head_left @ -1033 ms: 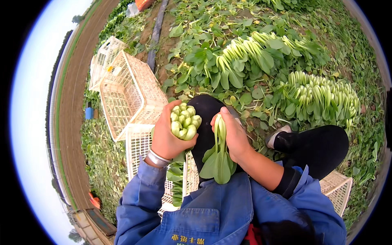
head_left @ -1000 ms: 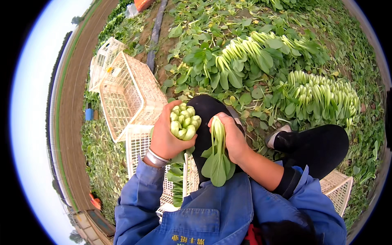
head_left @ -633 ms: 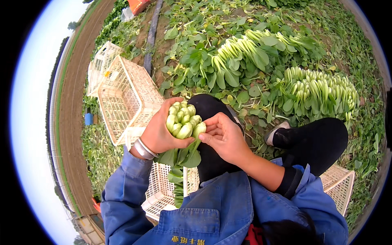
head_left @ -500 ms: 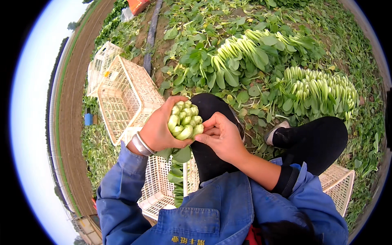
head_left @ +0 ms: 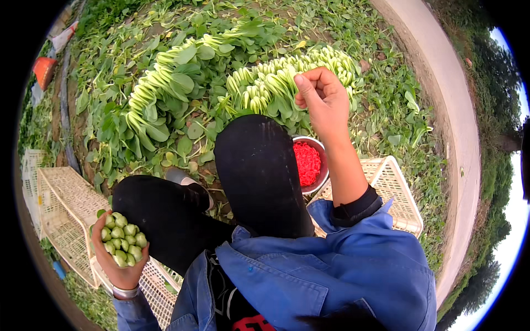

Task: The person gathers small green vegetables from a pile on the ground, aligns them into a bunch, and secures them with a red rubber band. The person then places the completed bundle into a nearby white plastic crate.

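A bundle of bok choy, pale green stem ends facing up, is gripped by my left hand at the lower left, beside my knee. My right hand is raised in front of a laid-out row of bok choy. Its thumb and fingertips are pinched together, and whatever they hold, if anything, cannot be made out. Below that hand, partly behind my forearm, stands a metal bowl filled with small bright red strips.
A second row of bok choy lies on the leafy ground further left. Cream plastic crates stand at the left, and another crate is beside my right arm. A dark hose runs along the far left, with a pale path at the right.
My hands have parted. The left keeps the bok choy bundle and has dropped to the lower left; the right has left it and risen toward the laid-out row. The view has swung right, revealing the bowl.
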Demonstrator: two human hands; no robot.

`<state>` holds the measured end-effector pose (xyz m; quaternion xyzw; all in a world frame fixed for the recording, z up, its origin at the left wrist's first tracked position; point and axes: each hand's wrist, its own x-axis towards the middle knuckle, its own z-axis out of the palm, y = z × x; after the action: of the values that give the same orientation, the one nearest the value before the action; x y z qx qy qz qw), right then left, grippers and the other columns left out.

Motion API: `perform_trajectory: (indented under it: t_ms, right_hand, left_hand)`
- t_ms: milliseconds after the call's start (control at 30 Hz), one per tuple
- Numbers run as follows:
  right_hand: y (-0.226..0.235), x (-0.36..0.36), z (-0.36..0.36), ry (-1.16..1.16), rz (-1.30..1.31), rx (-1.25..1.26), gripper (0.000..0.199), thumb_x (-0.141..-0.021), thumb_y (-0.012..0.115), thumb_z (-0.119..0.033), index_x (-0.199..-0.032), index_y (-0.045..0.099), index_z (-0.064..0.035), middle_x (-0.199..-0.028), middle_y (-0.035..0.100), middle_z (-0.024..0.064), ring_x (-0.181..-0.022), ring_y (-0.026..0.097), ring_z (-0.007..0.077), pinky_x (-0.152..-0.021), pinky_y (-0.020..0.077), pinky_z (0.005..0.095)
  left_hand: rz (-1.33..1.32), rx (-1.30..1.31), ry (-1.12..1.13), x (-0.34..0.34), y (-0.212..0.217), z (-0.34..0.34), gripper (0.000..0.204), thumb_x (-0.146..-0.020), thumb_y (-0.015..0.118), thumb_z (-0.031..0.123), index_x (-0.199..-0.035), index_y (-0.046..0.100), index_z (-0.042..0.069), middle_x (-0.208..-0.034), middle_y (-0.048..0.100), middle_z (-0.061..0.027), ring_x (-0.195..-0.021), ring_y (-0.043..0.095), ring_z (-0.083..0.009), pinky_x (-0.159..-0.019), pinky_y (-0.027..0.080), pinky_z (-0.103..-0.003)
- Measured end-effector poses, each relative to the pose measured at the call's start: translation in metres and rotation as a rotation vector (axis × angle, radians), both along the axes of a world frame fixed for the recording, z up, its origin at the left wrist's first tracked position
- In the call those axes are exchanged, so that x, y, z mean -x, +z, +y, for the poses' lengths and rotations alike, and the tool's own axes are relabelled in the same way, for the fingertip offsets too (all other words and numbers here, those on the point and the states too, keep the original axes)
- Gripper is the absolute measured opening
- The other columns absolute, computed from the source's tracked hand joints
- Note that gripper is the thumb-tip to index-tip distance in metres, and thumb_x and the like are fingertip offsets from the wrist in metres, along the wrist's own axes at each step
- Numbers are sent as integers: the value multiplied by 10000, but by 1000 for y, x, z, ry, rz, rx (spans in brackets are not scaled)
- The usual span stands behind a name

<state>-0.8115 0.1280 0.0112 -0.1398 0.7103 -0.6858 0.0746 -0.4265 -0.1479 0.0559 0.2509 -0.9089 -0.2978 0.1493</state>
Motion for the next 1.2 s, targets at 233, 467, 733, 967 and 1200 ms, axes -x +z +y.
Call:
perform_trajectory:
  t_ms: [233, 467, 733, 967, 1200]
  right_hand:
    - [-321, -37, 159, 35, -105, -1421, 112, -842, 759, -220, -933, 761, -154, -1035, 755, 135, -1019, 709, 337, -892, 564, 464]
    - [-332, -72, 157, -253, -216, -1183, 145, -817, 791, -227, -932, 766, -142, -866, 761, 104, -847, 736, 312, -793, 583, 452]
    - [-252, -38, 158, -207, -42, -891, 140, -889, 740, -89, -1008, 777, -25, -814, 771, 111, -759, 756, 210, -745, 590, 329]
    - [65, -115, -138, 648, 567, 120, 283, -816, 697, 112, -1031, 792, -47, -911, 683, 75, -737, 666, 150, -636, 529, 267]
    - [41, -179, -186, 734, 422, 58, 284, -915, 653, 97, -1138, 770, -35, -1026, 654, 68, -927, 699, 145, -824, 583, 256]
  left_hand:
    - [-44, -137, 126, 6, -5, -2, 1081, -635, 853, 52, -1557, 290, 11, -1481, 496, -228, -1375, 494, -331, -1195, 354, -436]
    - [-49, -84, 171, 10, 0, 15, 1142, -661, 863, 51, -1603, 219, 17, -1497, 480, -225, -1386, 485, -334, -1196, 353, -440]
    - [2, -58, 118, 27, 5, 27, 1133, -633, 888, 82, -1580, 272, 6, -1396, 570, -201, -1251, 591, -332, -1103, 449, -433]
    - [141, 273, -127, 39, 17, 27, 1130, -630, 925, 150, -1558, 304, -19, -1369, 608, -166, -1192, 634, -339, -1021, 505, -414]
    - [282, 199, -156, 22, 7, 25, 1131, -656, 877, 193, -1582, 266, -29, -1398, 569, -192, -1210, 589, -366, -1032, 488, -432]
